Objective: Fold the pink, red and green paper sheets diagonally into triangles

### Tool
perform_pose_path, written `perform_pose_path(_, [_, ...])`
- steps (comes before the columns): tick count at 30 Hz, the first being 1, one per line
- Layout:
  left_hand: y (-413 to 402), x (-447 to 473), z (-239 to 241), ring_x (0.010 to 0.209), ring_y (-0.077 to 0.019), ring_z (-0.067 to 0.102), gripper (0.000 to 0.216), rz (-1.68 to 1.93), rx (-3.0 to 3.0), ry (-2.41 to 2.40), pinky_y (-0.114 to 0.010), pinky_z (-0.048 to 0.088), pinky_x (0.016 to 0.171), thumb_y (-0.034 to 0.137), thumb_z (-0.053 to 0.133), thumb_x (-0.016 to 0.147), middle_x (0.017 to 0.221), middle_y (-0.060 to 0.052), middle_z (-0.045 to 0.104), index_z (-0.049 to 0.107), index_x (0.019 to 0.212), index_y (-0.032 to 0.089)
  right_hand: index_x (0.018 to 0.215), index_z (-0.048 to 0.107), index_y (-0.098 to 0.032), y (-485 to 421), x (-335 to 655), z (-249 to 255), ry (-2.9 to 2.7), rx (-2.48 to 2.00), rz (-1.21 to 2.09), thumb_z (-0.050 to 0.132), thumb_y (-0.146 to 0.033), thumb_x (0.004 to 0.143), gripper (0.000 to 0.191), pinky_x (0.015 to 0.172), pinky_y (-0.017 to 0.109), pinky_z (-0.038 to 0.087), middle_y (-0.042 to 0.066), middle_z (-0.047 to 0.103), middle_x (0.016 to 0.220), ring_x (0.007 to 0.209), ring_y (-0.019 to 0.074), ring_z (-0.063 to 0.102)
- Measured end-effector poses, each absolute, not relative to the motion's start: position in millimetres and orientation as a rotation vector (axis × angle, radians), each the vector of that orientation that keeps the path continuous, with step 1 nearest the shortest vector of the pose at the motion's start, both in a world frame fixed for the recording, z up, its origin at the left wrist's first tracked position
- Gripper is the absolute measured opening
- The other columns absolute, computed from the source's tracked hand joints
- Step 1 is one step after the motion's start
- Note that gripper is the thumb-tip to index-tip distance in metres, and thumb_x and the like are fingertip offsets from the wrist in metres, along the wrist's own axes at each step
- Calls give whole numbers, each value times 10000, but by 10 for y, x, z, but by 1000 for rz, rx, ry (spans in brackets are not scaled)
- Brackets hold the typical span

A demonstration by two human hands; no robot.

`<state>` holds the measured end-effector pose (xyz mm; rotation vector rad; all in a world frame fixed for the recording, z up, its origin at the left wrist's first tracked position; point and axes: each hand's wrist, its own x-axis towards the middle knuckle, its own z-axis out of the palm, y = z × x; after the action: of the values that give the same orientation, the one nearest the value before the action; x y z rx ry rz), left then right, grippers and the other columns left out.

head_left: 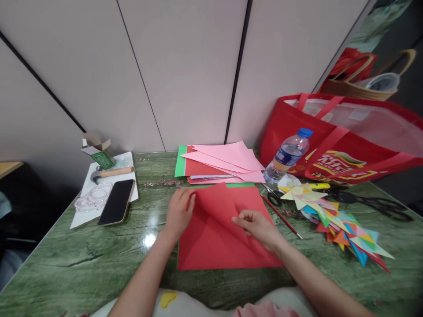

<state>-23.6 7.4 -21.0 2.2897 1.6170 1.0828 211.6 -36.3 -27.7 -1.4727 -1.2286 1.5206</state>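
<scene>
Red paper sheet (218, 246) lies on the green table (82, 259). Left hand (178, 213) grips its far-left corner; right hand (256, 224) pinches its folded flap, hands apart.

Green marbled table (82, 259), red sheet (214, 246) centre, paper stack (218, 167) 12 o'clock, water bottle (287, 156) 1, folded coloured shapes (343, 224) 3, white board (79, 219) 10.

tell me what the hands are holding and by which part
The red paper. The right hand pinches the corner of its folded-over flap; the left hand has its grip on the flap's fold at the sheet's upper left edge.
</scene>
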Motion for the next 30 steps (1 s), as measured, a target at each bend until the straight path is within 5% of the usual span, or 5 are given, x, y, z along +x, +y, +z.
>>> perform_pose_path(6, [99, -169, -454, 1282, -252, 405, 390, 719, 2657, 1365, -505, 377, 1017, 93, 423, 848, 1330, -131, 509, 543, 1203, 205, 830, 455, -208, -374, 2192, -387, -985, -1468, 1728, 736, -387, 529, 449, 450, 163, 284, -91, 454, 616, 506, 62, 424])
perform_pose_path(12, [104, -158, -504, 1364, -255, 280, 548, 364, 2781, 1327, -506, 301, 1077, 4, 393, 799, 1417, -145, 424, 461, 1311, 188, 1148, 398, -234, -239, 2245, -471, -1126, -1562, 1533, 693, -403, 599, 646, 490, 207, 397, -58, 503, 723, 617, 123, 550])
perform_pose_path(19, [116, -95, -591, 1363, -276, 272, 646, 322, 2811, 1413, -516, 331, 1055, -47, 347, 769, 1439, -159, 380, 392, 1361, 208, 802, 602, -173, 74, 2344, -667, -1452, -1468, 1186, 643, -455, 689, 307, 662, 299, 472, 26, 598, 727, 682, 154, 573])
perform_pose_path(26, [200, -150, -546, 1383, -268, 220, 611, 384, 2939, 1238, -501, 263, 1104, 17, 364, 827, 1420, -161, 407, 279, 1417, 152, 826, 583, -177, 213, 2408, -755, -1428, -1475, 1203, 625, -470, 700, 322, 499, 246, 416, -28, 525, 594, 511, 110, 487])
perform_pose_path(30, [270, -158, -510, 1371, -243, 260, 511, 311, 3073, 1060, -461, 262, 1114, 61, 335, 874, 1405, -140, 444, 352, 1379, 130, 800, 603, -176, 237, 2406, -701, -1381, -1479, 1309, 623, -493, 682, 339, 471, 237, 404, 2, 572, 662, 551, 125, 528])
